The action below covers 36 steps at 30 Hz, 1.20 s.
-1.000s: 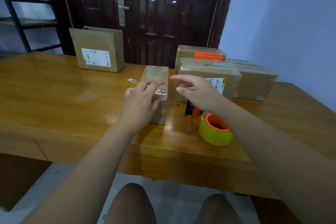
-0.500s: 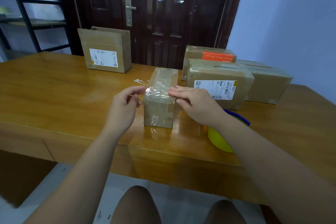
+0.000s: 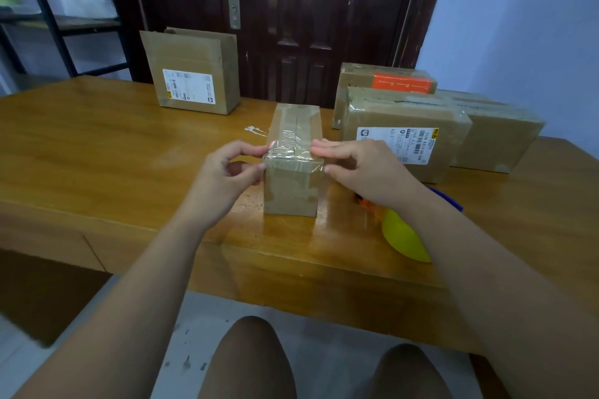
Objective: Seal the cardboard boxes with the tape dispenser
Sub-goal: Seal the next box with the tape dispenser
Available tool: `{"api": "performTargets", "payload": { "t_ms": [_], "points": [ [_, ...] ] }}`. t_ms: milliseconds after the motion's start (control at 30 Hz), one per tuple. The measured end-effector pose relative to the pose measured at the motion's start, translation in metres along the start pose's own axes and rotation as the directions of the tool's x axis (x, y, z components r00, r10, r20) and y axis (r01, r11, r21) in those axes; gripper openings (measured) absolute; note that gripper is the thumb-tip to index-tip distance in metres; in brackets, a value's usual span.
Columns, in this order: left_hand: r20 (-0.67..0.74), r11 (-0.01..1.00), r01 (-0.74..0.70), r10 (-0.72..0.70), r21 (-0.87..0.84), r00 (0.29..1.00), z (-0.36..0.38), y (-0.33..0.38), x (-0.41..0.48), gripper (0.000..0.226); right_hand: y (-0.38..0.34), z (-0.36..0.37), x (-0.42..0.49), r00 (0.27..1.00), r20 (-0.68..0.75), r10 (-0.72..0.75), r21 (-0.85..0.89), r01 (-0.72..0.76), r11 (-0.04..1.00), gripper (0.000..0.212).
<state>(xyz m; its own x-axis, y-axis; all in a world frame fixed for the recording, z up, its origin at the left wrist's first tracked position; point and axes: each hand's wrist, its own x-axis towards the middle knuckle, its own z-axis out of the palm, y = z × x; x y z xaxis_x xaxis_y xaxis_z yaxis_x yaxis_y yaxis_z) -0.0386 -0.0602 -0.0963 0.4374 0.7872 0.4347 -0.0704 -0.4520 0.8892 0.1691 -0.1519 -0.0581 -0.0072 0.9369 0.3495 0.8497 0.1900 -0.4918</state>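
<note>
At the upper left of centre, an open box (image 3: 194, 74) is stood on the table (image 3: 97, 155); its inside cannot be seen. At the centre, the small box (image 3: 291, 191), flaps closed, is crossed by clear tape (image 3: 291, 151). The tape is pinched at the left edge by the left hand (image 3: 223, 181) and pressed at the right edge by the straight, joined fingers of the right hand (image 3: 363, 172). Under the right wrist the tape dispenser (image 3: 402, 236) is partly hidden.

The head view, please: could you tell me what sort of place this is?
Probably a small home or office room used for packing parcels: labelled cardboard boxes on a wooden table, a dark panelled door behind.
</note>
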Motion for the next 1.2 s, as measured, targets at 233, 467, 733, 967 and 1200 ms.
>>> {"api": "performTargets", "payload": {
  "t_ms": [233, 467, 733, 967, 1200],
  "points": [
    [0.064, 0.982, -0.108, 0.099, 0.154, 0.993, 0.000, -0.005, 0.001, 0.022, 0.000, -0.001, 0.001, 1.000, -0.008, 0.027, 0.052, -0.026, 0.998, 0.037],
    [0.059, 0.923, -0.198, 0.189, 0.331, 0.980, 0.003, -0.009, 0.003, 0.022, -0.001, 0.019, -0.001, 0.984, -0.164, 0.070, 0.105, -0.053, 0.993, 0.036],
    [0.057, 0.918, -0.199, 0.191, 0.344, 0.980, 0.001, -0.013, 0.004, 0.018, 0.000, 0.025, -0.006, 0.977, -0.203, 0.062, 0.086, -0.045, 0.995, 0.035],
    [0.109, 0.942, -0.130, 0.100, 0.310, 0.989, 0.000, -0.008, 0.000, 0.030, 0.000, 0.024, -0.006, 0.982, -0.179, 0.055, 0.017, -0.052, 0.998, 0.044],
    [-0.030, 0.926, -0.077, 0.094, 0.369, 0.995, 0.017, 0.007, 0.008, 0.029, -0.004, 0.023, 0.000, 0.973, -0.210, 0.098, 0.136, -0.070, 0.988, 0.035]
  ]
}}
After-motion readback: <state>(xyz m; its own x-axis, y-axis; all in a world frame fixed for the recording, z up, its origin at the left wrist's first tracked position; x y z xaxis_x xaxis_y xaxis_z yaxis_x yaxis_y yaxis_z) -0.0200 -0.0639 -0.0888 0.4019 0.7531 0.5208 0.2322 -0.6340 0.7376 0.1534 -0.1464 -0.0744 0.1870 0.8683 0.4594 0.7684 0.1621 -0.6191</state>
